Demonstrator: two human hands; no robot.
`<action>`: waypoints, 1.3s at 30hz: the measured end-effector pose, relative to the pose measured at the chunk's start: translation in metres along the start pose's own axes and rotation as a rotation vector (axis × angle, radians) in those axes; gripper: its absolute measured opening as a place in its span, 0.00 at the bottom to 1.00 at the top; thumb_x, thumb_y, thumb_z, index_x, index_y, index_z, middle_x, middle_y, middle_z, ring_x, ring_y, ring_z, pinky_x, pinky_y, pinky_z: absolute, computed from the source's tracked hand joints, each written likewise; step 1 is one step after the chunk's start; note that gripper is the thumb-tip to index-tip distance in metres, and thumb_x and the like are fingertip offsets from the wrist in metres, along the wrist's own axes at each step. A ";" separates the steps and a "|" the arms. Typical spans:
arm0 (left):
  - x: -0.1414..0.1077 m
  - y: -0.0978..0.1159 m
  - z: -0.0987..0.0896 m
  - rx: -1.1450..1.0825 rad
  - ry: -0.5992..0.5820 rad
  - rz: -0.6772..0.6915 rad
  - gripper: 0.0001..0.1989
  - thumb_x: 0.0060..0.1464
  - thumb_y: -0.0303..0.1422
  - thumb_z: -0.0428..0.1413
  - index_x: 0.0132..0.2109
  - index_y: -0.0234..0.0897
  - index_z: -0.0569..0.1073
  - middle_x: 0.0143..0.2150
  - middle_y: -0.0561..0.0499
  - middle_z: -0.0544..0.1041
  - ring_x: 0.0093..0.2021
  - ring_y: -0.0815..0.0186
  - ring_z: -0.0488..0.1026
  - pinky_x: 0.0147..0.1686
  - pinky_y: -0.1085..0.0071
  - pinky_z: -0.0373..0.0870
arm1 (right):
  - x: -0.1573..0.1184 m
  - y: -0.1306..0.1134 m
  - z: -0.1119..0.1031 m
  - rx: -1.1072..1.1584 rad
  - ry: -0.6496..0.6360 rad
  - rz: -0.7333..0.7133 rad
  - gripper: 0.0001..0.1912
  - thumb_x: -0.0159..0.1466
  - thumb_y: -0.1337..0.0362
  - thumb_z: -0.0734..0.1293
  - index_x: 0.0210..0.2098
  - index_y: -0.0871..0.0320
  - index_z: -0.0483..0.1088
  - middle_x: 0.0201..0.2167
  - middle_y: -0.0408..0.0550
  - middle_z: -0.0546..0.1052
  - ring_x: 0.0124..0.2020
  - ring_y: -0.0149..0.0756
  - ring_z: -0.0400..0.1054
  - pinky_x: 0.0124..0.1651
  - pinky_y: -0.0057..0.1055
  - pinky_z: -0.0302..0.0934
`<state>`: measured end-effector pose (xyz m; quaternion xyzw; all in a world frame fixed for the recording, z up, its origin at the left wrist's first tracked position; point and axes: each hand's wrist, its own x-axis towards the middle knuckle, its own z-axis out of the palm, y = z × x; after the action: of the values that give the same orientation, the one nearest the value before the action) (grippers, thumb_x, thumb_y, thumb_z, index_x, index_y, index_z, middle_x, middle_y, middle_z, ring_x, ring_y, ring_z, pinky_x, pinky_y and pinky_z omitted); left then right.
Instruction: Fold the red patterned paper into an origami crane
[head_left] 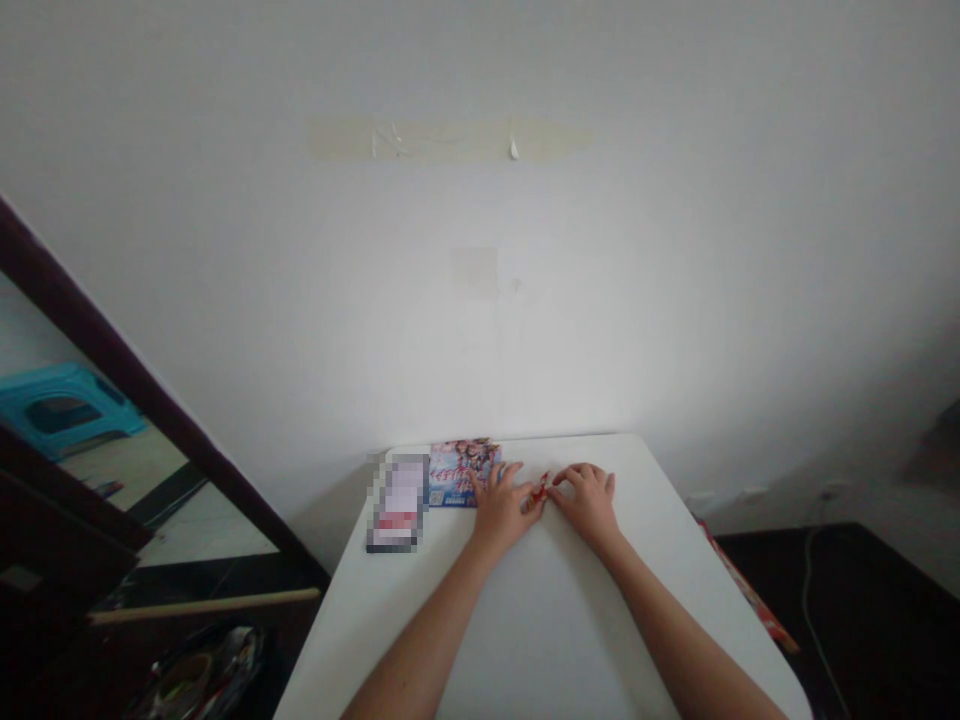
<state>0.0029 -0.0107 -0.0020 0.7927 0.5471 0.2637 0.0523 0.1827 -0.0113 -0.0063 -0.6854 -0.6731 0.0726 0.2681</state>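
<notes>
On the white table (540,620), a small red piece with pale markings (541,488) lies between my two hands; its kind is too small to make out. My left hand (501,508) has thumb and forefinger closed on its left side, while the other fingers spread over the edge of a colourful printed booklet or card (452,478). From the right, my right hand (592,500) pinches at the piece's right end with thumb and forefinger. The fingertips partly cover the piece.
A phone (399,505), its picture pixelated, lies left of the printed card. Behind the table rises a white wall (480,350) with tape marks. A dark-framed mirror (150,370) leans at left, and a bag (199,670) is on the floor. A cable (808,590) hangs at right.
</notes>
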 end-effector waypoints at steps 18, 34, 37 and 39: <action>0.005 -0.016 -0.008 -0.049 -0.092 0.015 0.11 0.57 0.46 0.61 0.47 0.61 0.81 0.67 0.55 0.68 0.69 0.46 0.55 0.66 0.27 0.31 | -0.002 -0.005 0.002 0.011 -0.017 -0.011 0.09 0.64 0.53 0.68 0.41 0.47 0.78 0.51 0.49 0.71 0.61 0.51 0.57 0.66 0.69 0.38; 0.007 -0.009 -0.007 0.039 -0.001 -0.076 0.08 0.57 0.43 0.62 0.44 0.55 0.83 0.65 0.52 0.69 0.68 0.47 0.56 0.65 0.27 0.37 | -0.003 -0.006 0.003 0.032 -0.073 -0.072 0.11 0.63 0.53 0.69 0.45 0.46 0.76 0.52 0.48 0.71 0.61 0.50 0.57 0.67 0.67 0.37; 0.005 -0.007 -0.010 -0.004 0.009 -0.005 0.06 0.56 0.38 0.63 0.41 0.52 0.84 0.65 0.52 0.69 0.68 0.48 0.57 0.67 0.30 0.36 | -0.003 -0.006 0.003 0.033 -0.081 -0.072 0.09 0.63 0.54 0.70 0.43 0.45 0.76 0.52 0.47 0.71 0.61 0.50 0.57 0.67 0.68 0.37; 0.005 -0.007 -0.011 -0.025 -0.003 -0.004 0.06 0.55 0.37 0.64 0.40 0.53 0.84 0.66 0.53 0.69 0.68 0.48 0.57 0.67 0.29 0.37 | -0.003 -0.006 0.003 0.039 -0.085 -0.070 0.08 0.63 0.54 0.70 0.42 0.44 0.77 0.52 0.47 0.71 0.61 0.51 0.57 0.66 0.68 0.36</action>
<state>-0.0070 -0.0057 0.0065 0.7914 0.5451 0.2694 0.0635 0.1757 -0.0140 -0.0064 -0.6522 -0.7061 0.1053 0.2550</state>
